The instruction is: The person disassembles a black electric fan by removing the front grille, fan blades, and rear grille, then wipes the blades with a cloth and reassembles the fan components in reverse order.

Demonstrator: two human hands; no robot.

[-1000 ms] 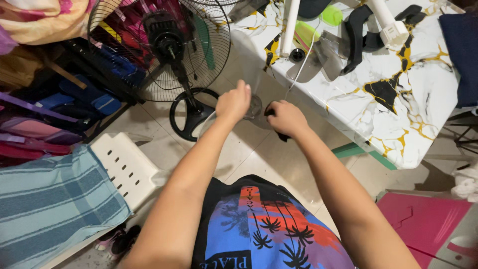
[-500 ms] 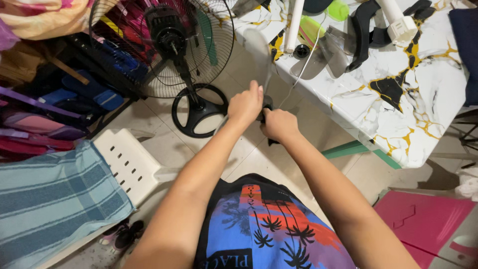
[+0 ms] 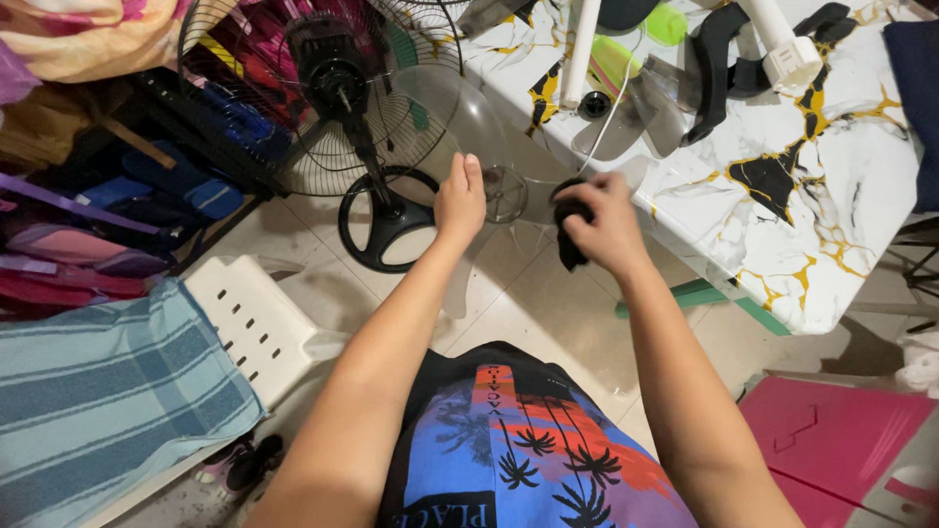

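- Both bare forearms reach out from the body over the tiled floor, toward the near edge of the marble-patterned table [image 3: 782,225].
- The left hand [image 3: 460,200] is raised just off the table's left corner, back of the hand up. Its fingers are straight and pressed together against the rim of the clear fan blade [image 3: 489,147].
- The clear fan blade is held in the air between the two hands, just off the table's left edge. Its see-through hub sits right beside the left fingertips.
- The right hand [image 3: 602,220] hovers at the table's near edge, wrist bent a little inward. Its fingers are curled tight round a black cloth [image 3: 570,244], which hangs down below the knuckles.
- The cloth touches the blade's right side, close to the hub.
- Left of the table stands a black pedestal fan [image 3: 333,88] with its wire cage open at the front. Its round base rests on the floor just beyond the left hand.
- On the table, behind the hands, lie a white tube [image 3: 582,49], more clear blade pieces [image 3: 636,108] and a black strap [image 3: 709,68].
- Well left of the table, nearer the person, a white plastic chair [image 3: 254,323] carries a blue striped cloth [image 3: 88,391].
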